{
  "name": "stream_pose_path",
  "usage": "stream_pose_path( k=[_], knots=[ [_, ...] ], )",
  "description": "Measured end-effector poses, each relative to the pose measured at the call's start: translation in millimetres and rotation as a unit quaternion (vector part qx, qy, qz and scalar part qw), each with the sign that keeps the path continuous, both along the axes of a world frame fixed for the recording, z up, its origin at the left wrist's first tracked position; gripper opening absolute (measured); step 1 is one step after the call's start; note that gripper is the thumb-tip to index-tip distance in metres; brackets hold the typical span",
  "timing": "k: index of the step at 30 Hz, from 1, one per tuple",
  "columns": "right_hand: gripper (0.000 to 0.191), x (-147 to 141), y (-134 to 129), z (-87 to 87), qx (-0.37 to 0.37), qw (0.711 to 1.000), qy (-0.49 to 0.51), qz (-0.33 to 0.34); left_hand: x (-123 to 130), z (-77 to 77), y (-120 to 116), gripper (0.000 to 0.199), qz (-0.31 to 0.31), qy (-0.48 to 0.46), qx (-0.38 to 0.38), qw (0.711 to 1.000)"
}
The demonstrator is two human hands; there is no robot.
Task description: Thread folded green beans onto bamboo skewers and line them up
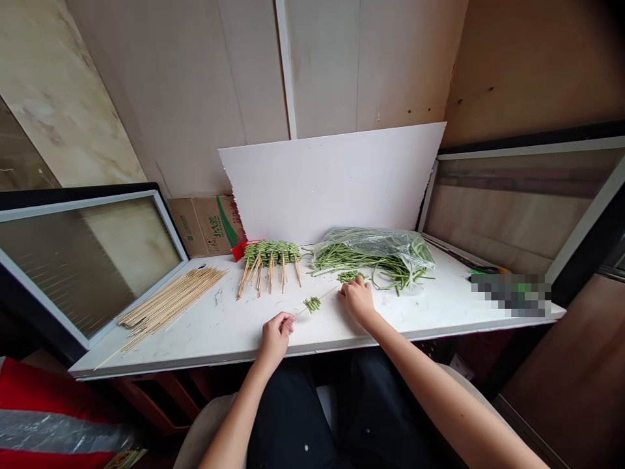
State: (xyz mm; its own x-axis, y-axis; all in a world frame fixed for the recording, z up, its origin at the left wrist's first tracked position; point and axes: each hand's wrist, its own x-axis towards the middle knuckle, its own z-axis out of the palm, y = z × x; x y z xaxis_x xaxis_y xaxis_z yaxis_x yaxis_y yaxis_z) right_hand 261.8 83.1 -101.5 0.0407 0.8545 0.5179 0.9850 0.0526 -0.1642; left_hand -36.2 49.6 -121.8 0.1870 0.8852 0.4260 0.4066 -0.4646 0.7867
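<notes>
Toward 7 o'clock in the head view, the left forearm [237,417] is bare along its visible length, down to an uncovered left hand [277,333]. The right forearm [439,384], coming in from between 4 and 5 o'clock, is likewise bare, and so is the right hand [358,299]. At 6 o'clock, plain, near-black cloth [288,417] covers both legs, with a small, roundish pale spot [306,447] on the left one and a fainter speck [368,430] on the right.
</notes>
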Motion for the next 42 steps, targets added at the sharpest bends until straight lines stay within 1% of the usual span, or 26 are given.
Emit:
stream_pose_path(
  k=[5,7,10,12,13,15,17,20,22,24,27,28,29,30,32,37,42],
  knots=[
    [0.017,-7,1,-1.0,-0.032,0.997,0.039,-0.059,-3,0.5,2,0.035,0.007,0.01,0.01,1.0],
    [0.019,-11,-1,-0.6,-0.019,0.996,0.048,-0.068,-5,0.4,4,0.035,0.011,0.017,0.014,1.0],
    [0.023,-13,-5,-3.4,0.034,0.993,0.1,-0.045,-10,-0.1,10,0.035,0.02,0.014,0.016,1.0],
    [0.022,-12,-6,-6.2,0.059,0.98,0.19,0.002,-13,-0.6,15,0.034,0.023,0.004,0.016,1.0],
    [0.022,-10,-7,-7.3,0.063,0.966,0.247,0.034,-14,-1.0,16,0.034,0.024,-0.004,0.015,1.0],
    [0.028,-7,-8,-8.5,0.061,0.928,0.356,0.093,-15,-2.4,19,0.034,0.024,-0.02,0.01,0.999],
    [0.038,-3,-8,-8.9,0.064,0.886,0.442,0.125,-15,-4.3,21,0.034,0.023,-0.029,0.001,0.999],
    [0.049,1,-9,-9.8,0.072,0.827,0.541,0.135,-14,-7.2,22,0.035,0.014,-0.031,-0.012,0.999],
    [0.053,1,-9,-10.8,0.063,0.791,0.59,0.15,-13,-8.8,22,0.035,0.008,-0.03,-0.013,0.999],
    [0.054,-2,-10,-11.4,0.047,0.753,0.634,0.171,-12,-9.9,22,0.035,0.006,-0.025,-0.014,1.0],
    [0.052,-10,-12,-11.0,0.01,0.683,0.706,0.189,-12,-10.7,22,0.034,0.004,-0.018,-0.016,1.0],
    [0.052,-13,-13,-10.7,-0.003,0.664,0.724,0.187,-12,-10.7,21,0.034,0.003,-0.018,-0.016,1.0],
    [0.051,-15,-14,-10.5,-0.016,0.652,0.736,0.184,-12,-10.4,21,0.033,0.001,-0.018,-0.016,1.0],
    [0.05,-17,-14,-10.4,-0.025,0.645,0.742,0.182,-12,-9.9,20,0.032,-0.001,-0.017,-0.016,1.0],
    [0.048,-18,-16,-10.3,-0.031,0.643,0.744,0.179,-12,-8.2,19,0.031,-0.002,-0.009,-0.018,1.0],
    [0.045,-19,-18,-9.1,-0.033,0.658,0.728,0.19,-10,-2.7,14,0.03,0.007,0.026,-0.026,0.999],
    [0.048,-23,-18,-5.5,-0.018,0.662,0.726,0.185,-10,-1.8,10,0.03,0.007,0.036,-0.028,0.999]
  ],
)
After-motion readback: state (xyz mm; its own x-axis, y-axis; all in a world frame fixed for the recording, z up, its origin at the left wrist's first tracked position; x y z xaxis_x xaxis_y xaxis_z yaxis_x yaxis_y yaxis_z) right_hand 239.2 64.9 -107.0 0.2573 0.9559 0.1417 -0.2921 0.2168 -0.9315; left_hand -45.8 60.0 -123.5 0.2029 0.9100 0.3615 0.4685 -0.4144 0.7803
